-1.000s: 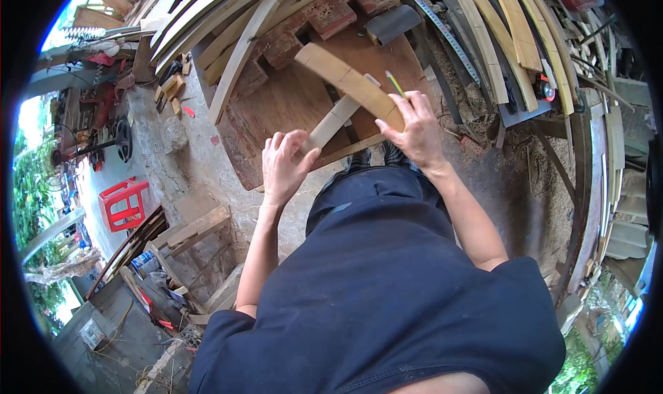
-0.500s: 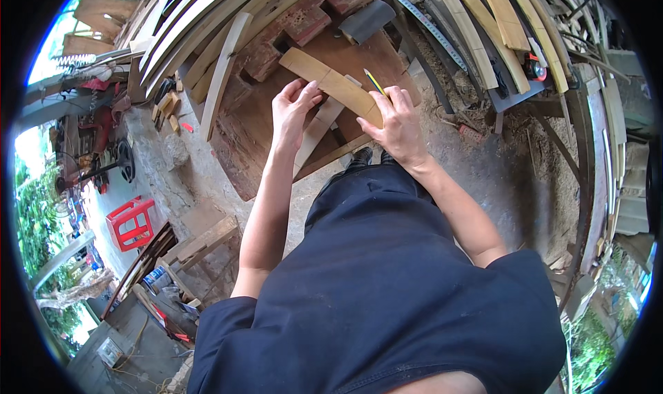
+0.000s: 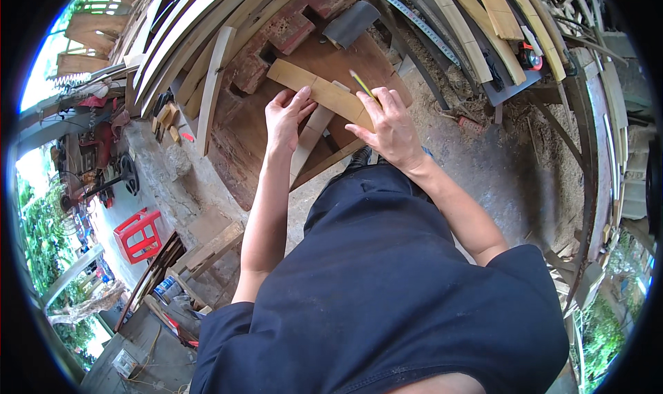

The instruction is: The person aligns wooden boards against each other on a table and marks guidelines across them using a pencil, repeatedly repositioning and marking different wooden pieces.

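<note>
one wooden strip (image 3: pixel 331 98) (yellowish) between left hand (image 3: pixel 284 121) and right hand (image 3: pixel 391 130)

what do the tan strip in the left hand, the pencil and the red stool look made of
Tan strip: probably bare wood, judging by its even, unpainted-looking colour like the stacked boards. Pencil: likely painted wood, given its yellow-and-dark barrel. Red stool: probably moulded plastic, from its uniform bright colour and slotted side; its sheen is hard to judge.
</note>
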The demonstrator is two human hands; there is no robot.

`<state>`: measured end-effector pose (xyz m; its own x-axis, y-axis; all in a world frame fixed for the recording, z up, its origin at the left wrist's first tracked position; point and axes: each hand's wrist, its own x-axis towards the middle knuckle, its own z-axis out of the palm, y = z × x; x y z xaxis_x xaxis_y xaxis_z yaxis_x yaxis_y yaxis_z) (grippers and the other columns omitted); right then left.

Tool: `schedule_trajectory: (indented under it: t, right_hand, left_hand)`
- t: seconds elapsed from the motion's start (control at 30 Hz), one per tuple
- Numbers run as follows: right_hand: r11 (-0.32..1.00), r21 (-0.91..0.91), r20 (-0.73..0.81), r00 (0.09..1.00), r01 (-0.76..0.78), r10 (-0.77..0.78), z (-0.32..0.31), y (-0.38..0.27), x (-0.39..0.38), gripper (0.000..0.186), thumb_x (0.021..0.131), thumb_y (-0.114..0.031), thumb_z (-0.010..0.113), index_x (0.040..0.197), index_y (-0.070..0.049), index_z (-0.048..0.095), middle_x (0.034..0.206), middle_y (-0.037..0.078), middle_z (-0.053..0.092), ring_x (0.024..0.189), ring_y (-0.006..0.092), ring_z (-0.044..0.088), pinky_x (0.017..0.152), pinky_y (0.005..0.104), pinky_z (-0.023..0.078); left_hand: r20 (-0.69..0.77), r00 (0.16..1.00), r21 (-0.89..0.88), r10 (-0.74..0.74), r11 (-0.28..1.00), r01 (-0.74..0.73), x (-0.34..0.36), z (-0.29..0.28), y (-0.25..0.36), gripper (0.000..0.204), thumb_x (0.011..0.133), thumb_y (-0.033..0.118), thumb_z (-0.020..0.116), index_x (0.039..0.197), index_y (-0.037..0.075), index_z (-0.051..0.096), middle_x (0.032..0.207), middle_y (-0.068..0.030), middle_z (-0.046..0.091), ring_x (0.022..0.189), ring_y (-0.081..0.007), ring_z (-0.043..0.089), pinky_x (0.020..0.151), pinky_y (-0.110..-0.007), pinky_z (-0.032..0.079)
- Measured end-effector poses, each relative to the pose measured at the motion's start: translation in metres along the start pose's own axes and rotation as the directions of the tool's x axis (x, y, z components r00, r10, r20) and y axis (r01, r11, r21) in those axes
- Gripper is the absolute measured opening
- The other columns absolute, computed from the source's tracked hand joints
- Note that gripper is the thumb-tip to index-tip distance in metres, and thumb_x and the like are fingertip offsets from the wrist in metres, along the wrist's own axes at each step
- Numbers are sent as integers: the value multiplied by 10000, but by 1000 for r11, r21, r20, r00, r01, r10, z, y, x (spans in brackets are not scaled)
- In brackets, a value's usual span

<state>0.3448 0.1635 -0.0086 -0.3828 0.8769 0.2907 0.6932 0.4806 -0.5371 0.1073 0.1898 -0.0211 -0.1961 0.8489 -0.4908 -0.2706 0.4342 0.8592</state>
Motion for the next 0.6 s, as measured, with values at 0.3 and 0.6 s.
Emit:
schedule_trajectory:
  t: [0.3, 0.6]
  right_hand:
    - [835, 516, -28, 970, -193, 242, -20, 7, 18, 508, 852, -13, 746, 1337, -38, 598, 1023, 98, 636, 850, 201, 690, 773, 367, 575]
    - [644, 687, 127, 928, -337, 350, -26, 16, 36, 471, 1065, -467, 559, 1132, -42, 750, 887, 81, 690, 762, 127, 666, 674, 297, 526]
  left_hand:
    - [-8, 1000, -36, 9, 999, -9, 0, -4, -7, 248, 967, 140, 758, 1120, -37, 677, 1028, -88, 725, 885, -146, 727, 822, -258, 628]
    - [-38, 999, -43, 27, 999, -28, -4, 0, -9, 236, 969, 145, 758, 1107, -30, 684, 1004, -69, 726, 851, -117, 714, 804, -237, 628]
